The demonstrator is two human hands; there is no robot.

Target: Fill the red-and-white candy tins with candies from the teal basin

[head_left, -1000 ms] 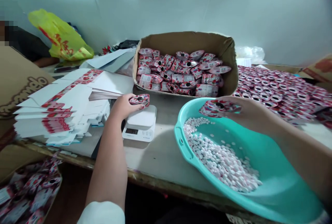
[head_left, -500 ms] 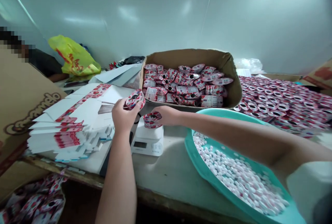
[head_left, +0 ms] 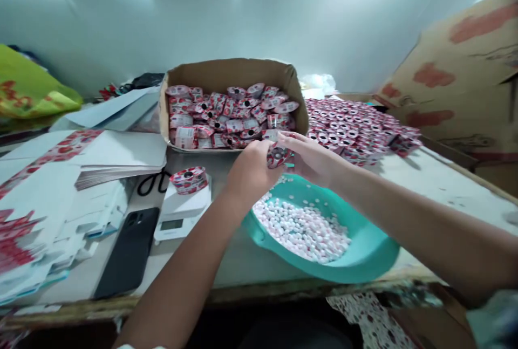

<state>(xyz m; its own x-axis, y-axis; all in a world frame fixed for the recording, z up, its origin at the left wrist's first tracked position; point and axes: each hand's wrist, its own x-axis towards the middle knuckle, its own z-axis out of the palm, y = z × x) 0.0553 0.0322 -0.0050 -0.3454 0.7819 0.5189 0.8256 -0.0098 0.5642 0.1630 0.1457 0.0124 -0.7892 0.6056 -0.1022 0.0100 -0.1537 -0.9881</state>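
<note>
My left hand (head_left: pixel 249 171) and my right hand (head_left: pixel 309 157) meet above the far rim of a teal basin (head_left: pixel 364 254) and together grip one small red-and-white candy pack (head_left: pixel 278 156). The basin holds a heap of small white tablets (head_left: pixel 301 227). A second pack (head_left: pixel 188 179) sits on a small white digital scale (head_left: pixel 182 211) to the left of my hands. Behind my hands stands a cardboard box (head_left: pixel 229 71) filled with several of the same packs.
A spread of flat red-and-white packs (head_left: pixel 356 130) covers the table at right. Stacks of flat white cartons (head_left: pixel 60 176) lie at left, with a black phone (head_left: pixel 129 249) beside the scale. A yellow-green bag (head_left: pixel 28 90) and brown cardboard sheets (head_left: pixel 465 74) border the table.
My right hand set its pack on the scale and drew back. My left hand carried its pack rightward over the basin, where both hands now grip it. The view swung right.
</note>
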